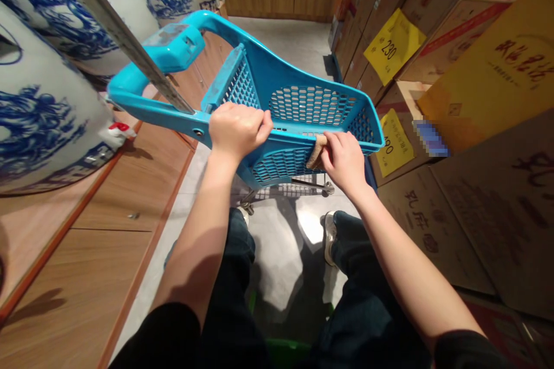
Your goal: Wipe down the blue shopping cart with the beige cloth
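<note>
A blue plastic shopping cart [298, 72] with latticed sides stands sideways in front of me. My left hand [236, 127] is closed over its near rim, close to the handle end. Farther right along the same rim, my right hand [346, 158] pinches a brown cloth [317, 153], which hangs over the edge against the lattice. No goods show in the visible part of the basket. A worn metal pole [125, 40] slants up to the left from the rim beside the handle [130, 83].
Large blue-and-white jars [43, 104] stand on a wooden cabinet [108, 253] at left. Stacked cartons [428, 225] with yellow price cards [393, 46] line the right side. My legs straddle a green object [288, 349], mostly hidden. Grey floor [277, 265] runs between.
</note>
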The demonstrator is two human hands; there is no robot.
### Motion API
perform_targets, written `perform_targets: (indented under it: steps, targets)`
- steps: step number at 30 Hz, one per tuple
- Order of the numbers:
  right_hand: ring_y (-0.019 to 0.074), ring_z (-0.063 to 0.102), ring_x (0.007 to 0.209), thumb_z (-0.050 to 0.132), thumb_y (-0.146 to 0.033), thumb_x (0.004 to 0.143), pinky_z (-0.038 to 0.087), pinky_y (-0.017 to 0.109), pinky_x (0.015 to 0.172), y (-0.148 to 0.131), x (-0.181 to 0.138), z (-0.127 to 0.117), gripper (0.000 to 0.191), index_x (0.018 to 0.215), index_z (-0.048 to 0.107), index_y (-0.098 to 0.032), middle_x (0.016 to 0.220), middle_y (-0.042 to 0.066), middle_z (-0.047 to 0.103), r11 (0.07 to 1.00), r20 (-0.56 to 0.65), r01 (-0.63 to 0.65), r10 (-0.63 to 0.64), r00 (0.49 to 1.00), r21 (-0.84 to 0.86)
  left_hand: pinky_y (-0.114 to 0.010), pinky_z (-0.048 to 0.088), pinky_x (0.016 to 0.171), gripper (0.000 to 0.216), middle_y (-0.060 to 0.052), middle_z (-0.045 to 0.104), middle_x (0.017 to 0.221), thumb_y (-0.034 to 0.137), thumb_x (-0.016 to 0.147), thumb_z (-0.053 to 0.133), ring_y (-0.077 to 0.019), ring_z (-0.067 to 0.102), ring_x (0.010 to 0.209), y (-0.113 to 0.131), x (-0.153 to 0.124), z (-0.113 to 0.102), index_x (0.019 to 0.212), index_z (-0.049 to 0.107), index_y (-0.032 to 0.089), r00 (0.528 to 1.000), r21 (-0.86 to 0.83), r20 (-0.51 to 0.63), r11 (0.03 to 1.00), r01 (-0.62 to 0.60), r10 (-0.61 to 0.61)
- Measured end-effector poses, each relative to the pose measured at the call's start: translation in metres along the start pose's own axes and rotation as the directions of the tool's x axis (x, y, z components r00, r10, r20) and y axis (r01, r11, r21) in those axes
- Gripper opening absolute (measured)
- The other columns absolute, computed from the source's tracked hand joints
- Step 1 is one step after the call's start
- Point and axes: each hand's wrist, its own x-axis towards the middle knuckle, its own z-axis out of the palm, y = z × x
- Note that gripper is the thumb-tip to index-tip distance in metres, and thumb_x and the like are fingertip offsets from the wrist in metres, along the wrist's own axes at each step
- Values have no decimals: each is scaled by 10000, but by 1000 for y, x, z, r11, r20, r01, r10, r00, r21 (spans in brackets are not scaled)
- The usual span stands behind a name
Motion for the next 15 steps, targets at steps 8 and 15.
perform_targets:
  steps: [8,15]
  targets:
    - [348,545,1465,504,-299,1048,306,614,1348,-27,-7,1,544,1562,592,-143,1483,176,673,999,74,16,-13,997,-42,-440,475,882,428,-116,728,836,308,1086,422,-280,682,908,28,-7,12,782,709,216,997,-61,-70,997,-36,31]
    - [372,413,1597,521,-301,1032,225,672,1356,-38,-7,10,549,1547,576,-118,1649,223,539,997,68,-11,16,998,-77,-455,474,943,356,-93,766,897,283,1104,451,-265,671,900,57,-17,34,993,777,191,957,-14,-62,958,-286,284]
